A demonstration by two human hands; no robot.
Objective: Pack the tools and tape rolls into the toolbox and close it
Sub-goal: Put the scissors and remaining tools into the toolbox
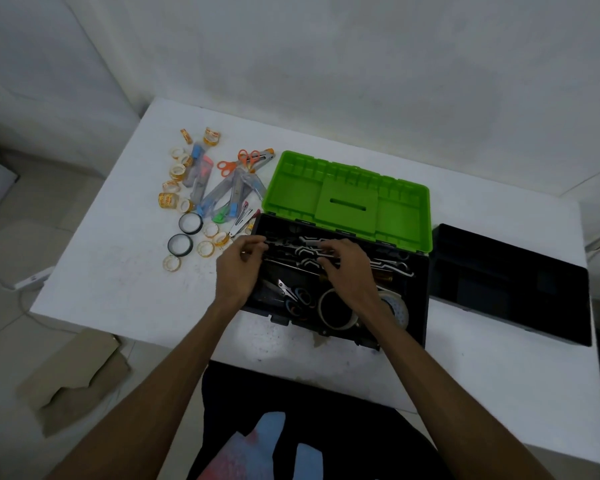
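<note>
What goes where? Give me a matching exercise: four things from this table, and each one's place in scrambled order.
Things:
1. orange scissors
2. black tray
3. large clear tape roll
4. black tape rings

Places:
A. inside the toolbox, front
B. table, right of the toolbox
C. table, just left of the green lid
D. table, left of the toolbox, among small tape rolls

Pairs: 1-C, 2-B, 3-A, 4-D

Both hands work inside the open toolbox [340,282] on the white worktop [118,271].
The left hand [239,268] and right hand [347,268] pinch metal wrenches [305,245] in the black base; the green lid [347,199] stands open behind. Small tape rolls [177,174] and orange scissors [238,161] lie to the left, a black tray [513,282] to the right.
</note>
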